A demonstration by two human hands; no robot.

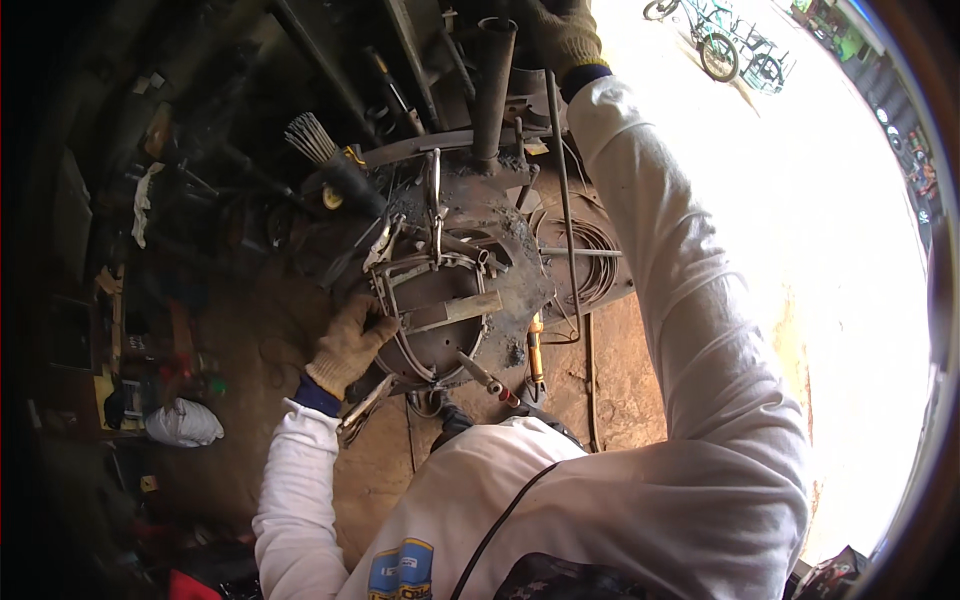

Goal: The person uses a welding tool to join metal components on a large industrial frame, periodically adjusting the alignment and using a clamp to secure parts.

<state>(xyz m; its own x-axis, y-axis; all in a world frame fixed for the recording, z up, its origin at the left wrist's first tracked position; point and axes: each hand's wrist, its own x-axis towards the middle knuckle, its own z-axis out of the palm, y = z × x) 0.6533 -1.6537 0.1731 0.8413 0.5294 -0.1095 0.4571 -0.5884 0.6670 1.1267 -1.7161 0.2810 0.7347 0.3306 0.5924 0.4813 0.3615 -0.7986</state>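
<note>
My left hand point(350, 350), in a tan work glove, closes on the left rim of a round metal frame point(402, 352). That frame rests on a dark, weld-spattered steel work stand point(520, 270). A flat metal bar point(452, 312) lies across it. Locking pliers point(436, 205) stand at the frame's far edge. More pliers point(383, 242) are at its far left, and another pair point(366, 408) is below my left hand. My right hand point(567, 38), also gloved, reaches far forward beside an upright pipe point(493, 95); its fingers fade into shadow.
A dark holder point(352, 185) with several thin rods point(311, 138) leans at the far left of the stand. Coiled wire point(592, 268) lies to the right. A yellow-handled tool point(536, 350) hangs near my body. Beyond my right arm, a bicycle point(718, 52) stands in bright light.
</note>
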